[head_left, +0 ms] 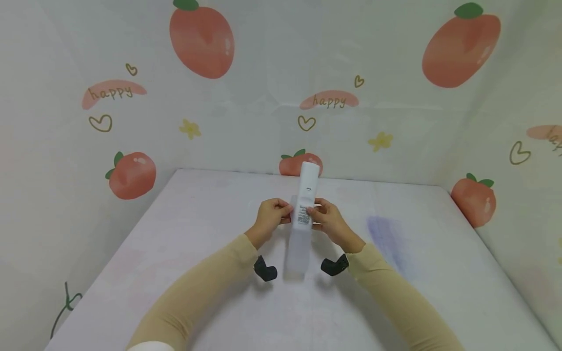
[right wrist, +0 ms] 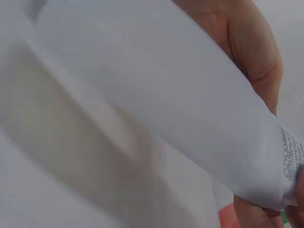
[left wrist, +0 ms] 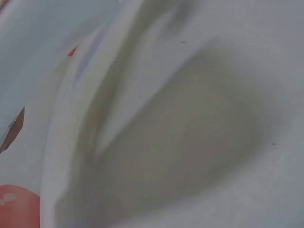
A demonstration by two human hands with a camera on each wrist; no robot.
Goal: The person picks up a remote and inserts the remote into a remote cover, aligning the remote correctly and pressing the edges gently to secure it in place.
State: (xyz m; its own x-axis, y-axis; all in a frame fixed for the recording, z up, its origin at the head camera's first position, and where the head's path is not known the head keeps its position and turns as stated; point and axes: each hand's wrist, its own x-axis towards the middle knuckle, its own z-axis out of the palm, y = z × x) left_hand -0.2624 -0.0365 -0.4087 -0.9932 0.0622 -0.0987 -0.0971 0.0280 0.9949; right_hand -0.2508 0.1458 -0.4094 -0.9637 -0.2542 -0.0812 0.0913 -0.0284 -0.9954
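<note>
A long white packet (head_left: 300,224) stands tilted over the table, its upper part opaque with small dark print and its lower part paler and smooth. My left hand (head_left: 270,217) pinches its left edge with thumb and fingertips. On the other side my right hand (head_left: 331,222) grips it, thumb over the printed front and fingers behind. In the right wrist view the packet (right wrist: 156,80) fills the middle, with printing at its right end and parts of hands behind and below it. The left wrist view holds no hand, only a blurred shadow; the packet's exact kind cannot be told.
A white-covered table (head_left: 197,292) lies under both arms, with a bluish smear (head_left: 386,239) to the right. Black wrist-camera mounts (head_left: 265,269) hang below the wrists. A white curtain (head_left: 263,122) with printed fruit and hearts stands behind the table.
</note>
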